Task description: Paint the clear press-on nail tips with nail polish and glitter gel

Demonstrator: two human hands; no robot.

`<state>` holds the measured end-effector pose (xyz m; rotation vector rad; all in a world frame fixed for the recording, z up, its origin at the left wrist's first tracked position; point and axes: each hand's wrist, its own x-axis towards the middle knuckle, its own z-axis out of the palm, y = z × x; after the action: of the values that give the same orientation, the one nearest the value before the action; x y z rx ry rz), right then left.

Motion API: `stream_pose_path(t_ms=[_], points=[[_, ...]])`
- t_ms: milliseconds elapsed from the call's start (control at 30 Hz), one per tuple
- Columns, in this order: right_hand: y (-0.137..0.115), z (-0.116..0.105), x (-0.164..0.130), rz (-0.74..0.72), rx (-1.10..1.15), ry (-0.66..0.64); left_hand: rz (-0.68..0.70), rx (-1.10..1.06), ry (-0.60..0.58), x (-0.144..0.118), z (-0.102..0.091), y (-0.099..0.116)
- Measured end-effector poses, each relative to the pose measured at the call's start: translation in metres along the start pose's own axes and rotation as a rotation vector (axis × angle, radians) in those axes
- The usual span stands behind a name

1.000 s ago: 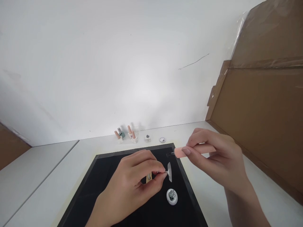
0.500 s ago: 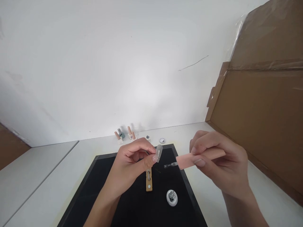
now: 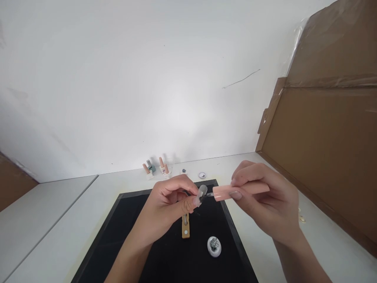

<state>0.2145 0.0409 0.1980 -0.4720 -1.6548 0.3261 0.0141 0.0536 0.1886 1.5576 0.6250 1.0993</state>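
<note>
Translucent nail tip [image 3: 202, 190], long axis 1-to-7 o'clock, is being pinched in the grip of left hand [image 3: 163, 209] at its 2 o'clock, while peach-handled brush [image 3: 223, 192], seemingly touching it from 3 o'clock, is being grasped by right hand [image 3: 271, 200].

A white table [image 3: 76, 208] bears a dark seam [image 3: 52, 227] at 9 o'clock, and a black mat [image 3: 176, 265] with a dark grey border lies on it. Clocked from the mat's middle, four bottles [image 3: 149, 171] stand on the table just before 12, three with peach caps, one green with a grey cap. A small pot [image 3: 184, 171], partly hidden, sits at 12, and a round white dish [image 3: 202, 175] at 1. Small cream bits [image 3: 301, 218] lie at 3. On the mat, a tan strip [image 3: 185, 230] points to 12, and a white disc [image 3: 214, 247] with dark marks lies near 4.
</note>
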Motion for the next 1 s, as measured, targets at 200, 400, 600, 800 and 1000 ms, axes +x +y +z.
stream_pose_path(t_ms=[200,400,600,800,1000], points=[[0.003,-0.004,0.001,0.001,-0.068,0.063,-0.077,-0.043,0.009,0.0,-0.002,0.0],[-0.001,-0.003,-0.002,0.012,-0.014,0.121,-0.126,-0.081,0.018,0.0,-0.005,-0.001],[-0.005,0.002,-0.004,0.036,0.017,0.02,-0.134,-0.112,-0.009,0.0,-0.002,0.0],[0.005,-0.002,0.003,0.068,-0.137,0.138,-0.141,-0.068,-0.001,-0.003,-0.008,0.001],[0.002,-0.01,0.006,0.112,-0.167,0.295,-0.04,-0.022,0.035,-0.01,-0.015,0.007]])
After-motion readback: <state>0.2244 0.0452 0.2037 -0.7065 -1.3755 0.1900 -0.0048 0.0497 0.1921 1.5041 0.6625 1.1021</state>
